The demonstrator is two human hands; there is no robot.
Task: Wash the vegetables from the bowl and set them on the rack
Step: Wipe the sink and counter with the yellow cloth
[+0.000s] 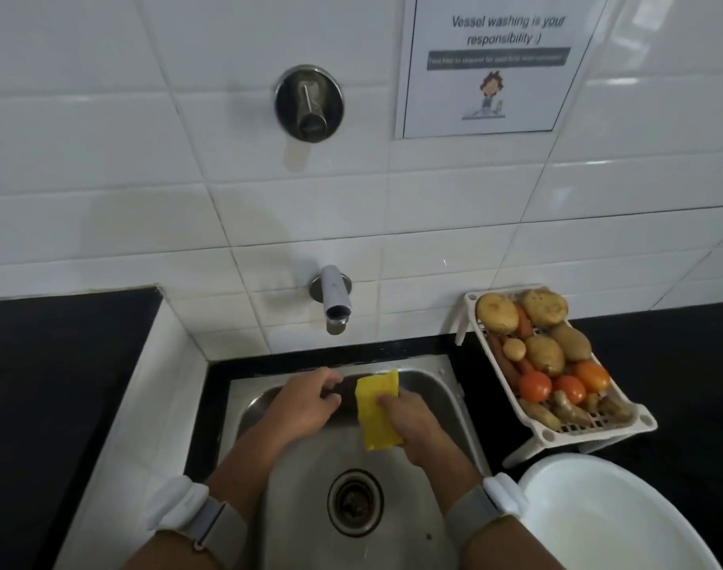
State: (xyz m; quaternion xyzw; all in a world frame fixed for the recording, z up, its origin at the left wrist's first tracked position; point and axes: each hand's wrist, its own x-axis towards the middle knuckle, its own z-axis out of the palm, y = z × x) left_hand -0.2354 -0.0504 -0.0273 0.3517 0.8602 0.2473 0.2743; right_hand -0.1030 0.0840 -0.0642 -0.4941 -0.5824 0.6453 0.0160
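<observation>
The sink sits between a white-tiled ledge on the left and black counter on the right; its basin floor around the drain is bare. The tap projects from the wall above the far rim. Both hands work at the far rim. The right hand grips a yellow sponge, fingers curled round it. The left hand lies just beside the sponge, fingers loosely bent, holding nothing. The rack, tilted on the counter right of the sink, holds the vegetables. The bowl stands near the rack's front edge.
</observation>
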